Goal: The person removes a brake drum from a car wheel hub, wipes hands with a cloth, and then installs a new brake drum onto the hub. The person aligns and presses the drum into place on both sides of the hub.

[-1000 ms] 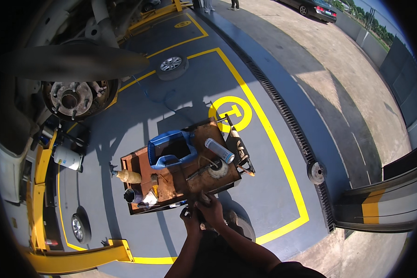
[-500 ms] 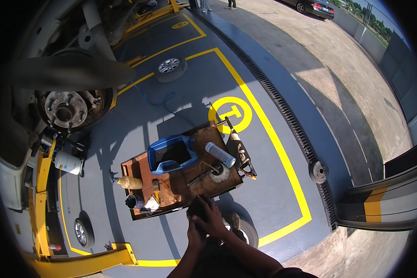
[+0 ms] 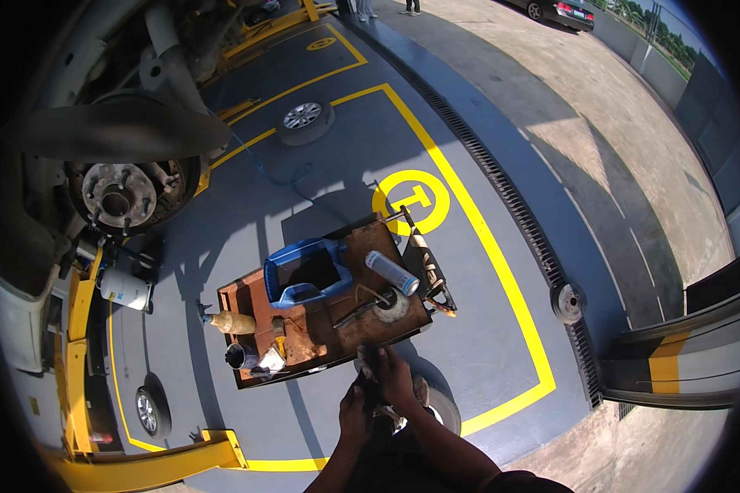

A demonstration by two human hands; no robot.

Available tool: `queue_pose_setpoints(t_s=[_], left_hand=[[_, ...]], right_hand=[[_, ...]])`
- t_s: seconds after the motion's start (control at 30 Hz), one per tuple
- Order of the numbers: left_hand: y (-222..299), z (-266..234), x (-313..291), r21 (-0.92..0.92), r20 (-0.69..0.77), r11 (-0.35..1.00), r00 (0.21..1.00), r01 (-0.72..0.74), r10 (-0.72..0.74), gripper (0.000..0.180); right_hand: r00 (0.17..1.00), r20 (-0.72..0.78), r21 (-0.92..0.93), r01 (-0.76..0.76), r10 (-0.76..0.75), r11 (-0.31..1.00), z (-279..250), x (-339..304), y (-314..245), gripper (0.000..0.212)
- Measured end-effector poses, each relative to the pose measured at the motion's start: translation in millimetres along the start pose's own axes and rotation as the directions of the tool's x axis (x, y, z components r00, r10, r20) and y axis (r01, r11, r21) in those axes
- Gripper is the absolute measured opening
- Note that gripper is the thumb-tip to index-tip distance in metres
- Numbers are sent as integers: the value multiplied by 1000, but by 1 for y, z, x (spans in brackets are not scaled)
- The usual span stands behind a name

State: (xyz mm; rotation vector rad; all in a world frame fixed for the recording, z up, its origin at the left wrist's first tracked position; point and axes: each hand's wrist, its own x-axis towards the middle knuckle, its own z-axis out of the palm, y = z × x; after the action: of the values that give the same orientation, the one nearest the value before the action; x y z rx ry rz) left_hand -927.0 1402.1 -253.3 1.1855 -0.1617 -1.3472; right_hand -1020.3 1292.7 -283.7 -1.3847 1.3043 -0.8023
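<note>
In front of my body, at the near edge of a rusty brown cart (image 3: 378, 333), both my hands grip a dark greyish item (image 3: 369, 361), perhaps a rag; its kind is hard to make out. My left hand (image 3: 355, 415) has its fingers curled round the lower part. Higher up, my right hand (image 3: 397, 382) is closed on the same item. On the cart stand a cut-open blue jug (image 3: 337, 287), a spray can (image 3: 391, 273), a round dirty pot (image 3: 392, 307), a tan spray bottle (image 3: 232, 322), a brush (image 3: 280, 333) and a dark cup (image 3: 238, 357).
A raised vehicle's exposed wheel hub (image 3: 117, 197) hangs at the upper left beside yellow lift parts (image 3: 78, 353). Wheels lie on the floor, one (image 3: 304, 122) beyond the cart and another (image 3: 442, 411) by my right forearm. A metal disc (image 3: 567, 303) rests by the drain grate (image 3: 501, 185).
My hands have drawn apart a little, and the right has moved up and right. More of the dark item now shows above my fingers. The cart's things have stayed in place.
</note>
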Motion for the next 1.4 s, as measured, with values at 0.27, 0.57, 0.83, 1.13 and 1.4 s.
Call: queue_pose_setpoints(t_s=[0.27,0.57,0.83,1.13,1.4], left_hand=[[28,33,9,162,-111,967,970,-197,217,33],[9,10,30,-214,111,897,922,387,-371,32],[20,22,23,-167,121,879,894,447,-432,43],[53,69,-4,694,164,716,984,-68,-66,61],[37,52,-4,725,95,687,995,-56,-20,45]], right_hand=[[870,472,839,-494,144,230,-56,4,-10,64],[853,401,767,-512,334,387,-27,-5,2,82],[960,251,486,-17,-121,874,-51,-12,-12,76],[991,-3,220,130,-133,967,-62,-8,-30,52],[992,-114,128,69,-54,989,-59,12,-14,36]])
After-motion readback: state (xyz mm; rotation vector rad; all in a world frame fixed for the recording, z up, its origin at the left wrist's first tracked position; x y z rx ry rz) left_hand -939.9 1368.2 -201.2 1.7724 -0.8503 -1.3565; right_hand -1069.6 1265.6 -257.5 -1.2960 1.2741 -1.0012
